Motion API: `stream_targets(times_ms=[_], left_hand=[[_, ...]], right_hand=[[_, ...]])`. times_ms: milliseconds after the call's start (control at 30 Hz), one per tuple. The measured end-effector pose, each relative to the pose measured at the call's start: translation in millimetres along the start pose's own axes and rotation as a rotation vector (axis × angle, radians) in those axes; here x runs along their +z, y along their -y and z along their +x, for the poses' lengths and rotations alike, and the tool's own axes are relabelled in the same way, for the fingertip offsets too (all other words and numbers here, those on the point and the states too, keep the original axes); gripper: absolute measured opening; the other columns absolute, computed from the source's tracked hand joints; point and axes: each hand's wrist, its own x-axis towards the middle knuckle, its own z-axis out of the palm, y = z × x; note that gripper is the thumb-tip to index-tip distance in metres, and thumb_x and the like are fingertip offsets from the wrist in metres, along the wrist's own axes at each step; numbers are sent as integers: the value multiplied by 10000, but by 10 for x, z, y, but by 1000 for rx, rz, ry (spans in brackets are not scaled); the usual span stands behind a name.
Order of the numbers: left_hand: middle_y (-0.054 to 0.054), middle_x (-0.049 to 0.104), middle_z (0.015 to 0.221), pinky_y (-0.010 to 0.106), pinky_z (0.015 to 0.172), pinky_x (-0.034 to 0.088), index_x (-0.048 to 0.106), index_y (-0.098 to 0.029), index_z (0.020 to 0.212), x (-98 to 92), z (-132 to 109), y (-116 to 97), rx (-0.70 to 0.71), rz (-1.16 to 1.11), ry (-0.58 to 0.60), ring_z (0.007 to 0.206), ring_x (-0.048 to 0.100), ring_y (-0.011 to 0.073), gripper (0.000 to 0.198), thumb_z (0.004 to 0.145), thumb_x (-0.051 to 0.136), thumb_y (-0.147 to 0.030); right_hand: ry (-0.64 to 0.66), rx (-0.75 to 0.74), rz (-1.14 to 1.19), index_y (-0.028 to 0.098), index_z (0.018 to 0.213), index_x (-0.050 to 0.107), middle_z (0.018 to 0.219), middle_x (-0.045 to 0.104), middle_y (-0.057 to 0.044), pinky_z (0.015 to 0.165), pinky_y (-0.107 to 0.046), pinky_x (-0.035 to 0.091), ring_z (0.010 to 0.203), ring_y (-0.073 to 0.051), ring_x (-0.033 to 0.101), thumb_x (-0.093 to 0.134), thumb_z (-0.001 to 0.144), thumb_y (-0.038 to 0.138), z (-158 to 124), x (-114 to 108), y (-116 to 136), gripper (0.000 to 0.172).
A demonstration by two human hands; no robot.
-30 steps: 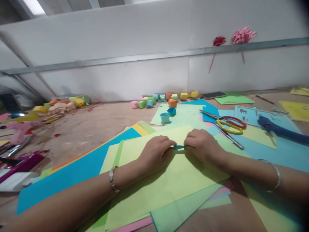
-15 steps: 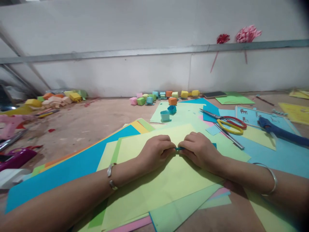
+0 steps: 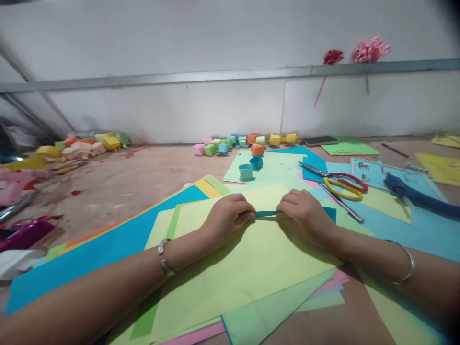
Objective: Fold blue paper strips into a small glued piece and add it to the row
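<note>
The blue strip (image 3: 266, 214) and the big pale yellow sheet (image 3: 247, 258) are paper, smooth and dull. The scissors (image 3: 326, 174) have shiny metal blades (image 3: 310, 167) and smooth plastic handles (image 3: 361, 195), and the bangles (image 3: 413, 264) are shiny metal too. The brown tabletop (image 3: 118, 182) looks dull and the long rail (image 3: 201, 76) is gray metal.

Craft workspace: coloured paper (image 3: 247, 263), scissors (image 3: 326, 174)

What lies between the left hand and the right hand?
Head view: a narrow blue strip spans the gap from left hand to right hand, over pale yellow paper.
</note>
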Motion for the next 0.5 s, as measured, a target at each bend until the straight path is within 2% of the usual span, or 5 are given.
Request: stream_targets(times_ms=[267, 500], left_hand=[[29, 647, 769, 238, 578, 427, 744, -161, 837, 12, -1, 60, -14, -29, 32, 622, 549, 121, 49, 816, 701, -173], [31, 624, 751, 265, 620, 428, 676, -160, 777, 5, 13, 80, -57, 38, 45, 689, 557, 148, 188, 895, 531, -172]], right_hand=[[82, 86, 13, 154, 697, 624, 715, 618, -47, 644, -308, 252, 723, -176, 464, 558, 877, 137, 6, 29, -114, 193], [108, 95, 57, 165, 738, 646, 722, 623, -44, 629, -305, 249, 717, -172, 477, 515, 900, 153, 3, 23, -90, 209]])
